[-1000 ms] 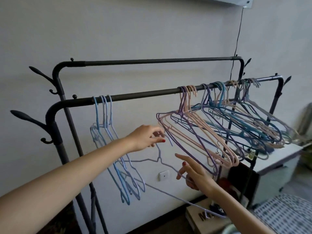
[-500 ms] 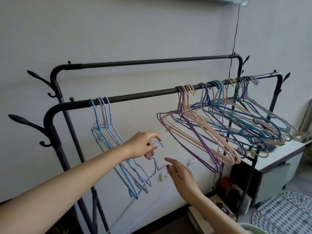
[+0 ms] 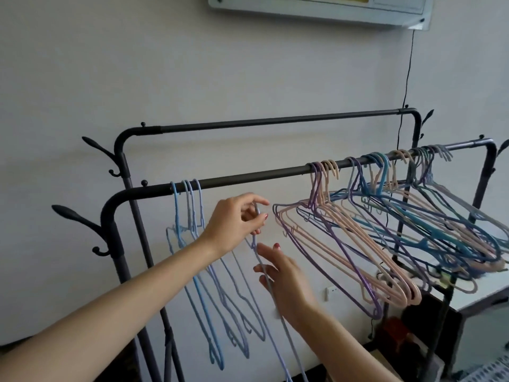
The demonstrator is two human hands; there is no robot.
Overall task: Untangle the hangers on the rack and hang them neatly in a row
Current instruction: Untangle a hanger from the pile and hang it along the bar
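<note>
Rack: a dark metal clothes rack (image 3: 248, 176) with two horizontal rails, the front one lower than the back one, and curved hooks on its left posts.
Left hand: the left hand (image 3: 234, 223) is raised just below the front rail, its thumb and fingers (image 3: 260, 216) pinching the neck of a pale lilac wire hanger (image 3: 271, 307) that is off the rail.
Held hanger: it hangs down from the pinch, its thin wire running past the lower edge of the view.
Right hand: the right hand (image 3: 285, 279) is just under the left, fingers straight and relaxed, resting against the held hanger's wire; it does not close round it.
Sorted hangers: three or four light blue and lilac thin hangers (image 3: 198, 260) hang near the left end of the front rail, close together and straight down.
Tangled hangers: a crowded bunch of pink, purple and blue hangers (image 3: 385, 230) fills the right half of the front rail, tilted and crossing each other.
Wall: a white wall socket (image 3: 332, 292) shows below the bunch.
</note>
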